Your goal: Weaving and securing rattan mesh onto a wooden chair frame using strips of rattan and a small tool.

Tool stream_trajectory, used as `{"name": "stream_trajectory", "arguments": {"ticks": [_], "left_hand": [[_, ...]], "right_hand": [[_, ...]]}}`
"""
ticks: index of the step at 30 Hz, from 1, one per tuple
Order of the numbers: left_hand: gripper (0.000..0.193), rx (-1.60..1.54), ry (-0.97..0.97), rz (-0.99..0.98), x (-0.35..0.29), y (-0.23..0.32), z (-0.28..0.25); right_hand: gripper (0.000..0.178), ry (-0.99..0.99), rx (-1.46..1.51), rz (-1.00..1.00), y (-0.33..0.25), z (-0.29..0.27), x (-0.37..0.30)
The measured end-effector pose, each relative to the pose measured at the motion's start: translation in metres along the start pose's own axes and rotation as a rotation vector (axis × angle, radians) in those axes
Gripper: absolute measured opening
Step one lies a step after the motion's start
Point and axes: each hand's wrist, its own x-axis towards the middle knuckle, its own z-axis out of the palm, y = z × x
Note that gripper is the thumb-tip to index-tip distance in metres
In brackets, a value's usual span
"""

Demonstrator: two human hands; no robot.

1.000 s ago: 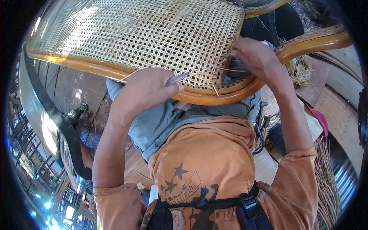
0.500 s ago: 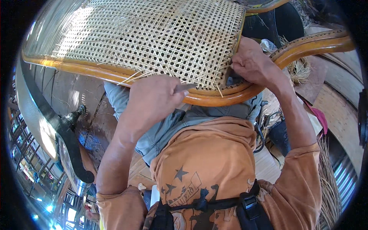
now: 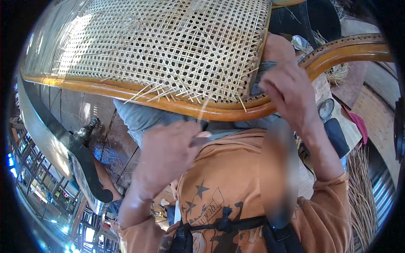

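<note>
A woven cane panel (image 3: 168, 46) fills a curved, glossy brown wooden frame (image 3: 202, 111) across my lap. Several loose strand ends stick out along its near edge. My left hand (image 3: 166, 154), blurred, is closed just below that edge. A pale cane strand (image 3: 204, 109) runs from its fingers up to the weave. A narrow dark piece also shows by its thumb, too smeared to name. My right hand (image 3: 291, 90) is curled above the frame's right corner, near the gap beside the weave; whatever its fingers hold is hidden.
A perforated curved wooden arm (image 3: 346, 52) extends to the right. A bundle of long cane strips (image 3: 360, 198) lies at the lower right, near a pink cloth (image 3: 356, 124). A dark curved chair part (image 3: 80, 156) stands on the left over floorboards (image 3: 112, 130).
My left hand has drawn back from the frame's edge toward my body, with a strand stretched behind it. My right hand has lifted off the inner side of the corner and come nearer.
</note>
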Motion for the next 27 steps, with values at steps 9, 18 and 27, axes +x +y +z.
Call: {"name": "stream_trajectory", "arguments": {"ticks": [9, 18, 27], "left_hand": [[0.022, 0.232, -0.091, -0.045, 0.077, 0.008, 0.005], [0.038, 0.103, -0.554, -0.291, 0.122, 0.007, 0.001], [0.037, 0.173, -0.643, -0.297, 0.129, 0.020, -0.002]], "right_hand": [[0.014, 0.003, 0.422, 0.345, -0.038, 0.007, -0.059], [0.013, 0.078, 0.384, 0.308, -0.033, 0.017, -0.065], [0.016, 0.165, 0.365, 0.266, -0.031, 0.024, -0.067]]}}
